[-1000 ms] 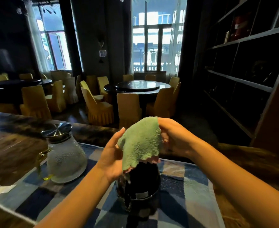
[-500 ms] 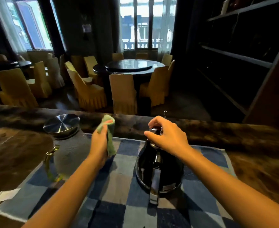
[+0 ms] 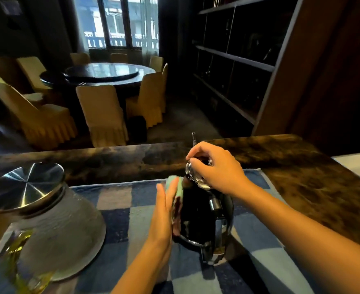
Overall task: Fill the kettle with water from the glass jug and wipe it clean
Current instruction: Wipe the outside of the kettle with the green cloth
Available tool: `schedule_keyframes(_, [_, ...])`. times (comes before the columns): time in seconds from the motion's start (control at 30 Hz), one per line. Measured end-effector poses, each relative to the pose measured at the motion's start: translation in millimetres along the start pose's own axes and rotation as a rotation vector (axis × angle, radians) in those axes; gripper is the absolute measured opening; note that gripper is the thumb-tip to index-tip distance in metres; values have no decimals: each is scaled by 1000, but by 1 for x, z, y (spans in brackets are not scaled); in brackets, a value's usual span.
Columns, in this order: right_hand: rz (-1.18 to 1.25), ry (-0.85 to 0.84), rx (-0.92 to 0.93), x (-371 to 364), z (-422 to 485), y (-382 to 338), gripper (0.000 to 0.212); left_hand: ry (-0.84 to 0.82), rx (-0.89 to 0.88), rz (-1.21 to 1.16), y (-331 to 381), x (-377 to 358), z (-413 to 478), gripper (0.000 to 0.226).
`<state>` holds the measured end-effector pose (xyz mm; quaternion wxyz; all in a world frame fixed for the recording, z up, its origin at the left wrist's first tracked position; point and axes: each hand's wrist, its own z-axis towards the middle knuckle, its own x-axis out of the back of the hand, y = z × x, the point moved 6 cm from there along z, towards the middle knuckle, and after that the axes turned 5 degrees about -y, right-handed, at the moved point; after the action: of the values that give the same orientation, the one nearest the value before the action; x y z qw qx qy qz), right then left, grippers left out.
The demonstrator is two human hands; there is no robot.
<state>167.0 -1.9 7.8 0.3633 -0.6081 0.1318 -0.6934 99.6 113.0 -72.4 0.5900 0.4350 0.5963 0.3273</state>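
A black kettle [image 3: 198, 217] with chrome trim stands upright on a blue checked mat [image 3: 119, 211]. My right hand [image 3: 217, 166] grips its shiny lid from above, fingers curled over it. My left hand [image 3: 164, 211] presses a green cloth [image 3: 175, 185] flat against the kettle's left side, fingers straight. The frosted glass jug [image 3: 53, 232] with a steel lid and a yellowish handle stands on the mat at the left, apart from both hands.
The mat lies on a dark marbled counter [image 3: 302, 183]. Beyond the counter are yellow-covered chairs [image 3: 102, 111] around a round table. Dark shelving [image 3: 238, 60] fills the right side.
My left hand has carried the green cloth rightward from near the jug onto the kettle's left side. My right hand has stayed on the lid. The camera has moved closer and tilted lower.
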Motion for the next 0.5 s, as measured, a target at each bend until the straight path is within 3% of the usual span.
schedule_keyframes(0.07, [-2, 5, -4, 0, 0, -1, 8, -8, -102, 116, 4, 4, 5, 29])
schedule_keyframes(0.13, [1, 8, 0, 1, -1, -2, 8, 99, -198, 301, 0, 11, 4, 17])
schedule_keyframes(0.23, [24, 6, 7, 0, -2, -3, 9, 278, -286, 552, -32, 22, -13, 31])
schedule_keyframes(0.33, [30, 14, 18, 0, -2, -3, 9, 240, -395, 691, -44, 1, -33, 49])
schedule_keyframes(0.5, [41, 13, 22, 0, 0, -3, 9, 346, -442, 240, -11, 22, 11, 20])
